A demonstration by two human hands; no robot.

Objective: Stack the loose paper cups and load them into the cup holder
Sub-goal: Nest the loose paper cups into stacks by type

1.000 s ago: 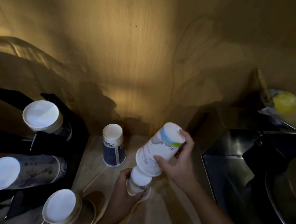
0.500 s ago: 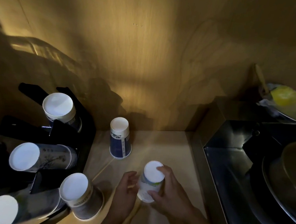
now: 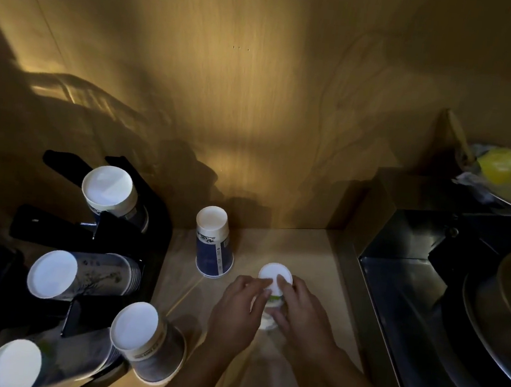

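Note:
An upside-down stack of white paper cups [image 3: 274, 282] with a green and blue print stands on the wooden counter [image 3: 298, 251], bottom up. My left hand [image 3: 236, 308] and my right hand [image 3: 301, 314] clasp it from both sides, with fingertips over its top. A blue upside-down cup [image 3: 213, 242] stands alone just behind and to the left. Another upside-down cup [image 3: 145, 341] leans at the foot of the black cup holder [image 3: 148, 245] on the left. The holder's slots carry stacked cups: the top one [image 3: 107, 192], the middle one [image 3: 78, 275] and the lowest one [image 3: 25, 364].
A steel sink [image 3: 401, 290] with a dark pan [image 3: 503, 314] lies to the right of the counter. A plate with something yellow under plastic wrap [image 3: 502, 175] sits at the far right. A wooden wall [image 3: 258, 99] closes the back.
My right hand brought its tilted cup down over the cup in my left hand, and the joined stack was set upright on the counter. Both hands now close around it.

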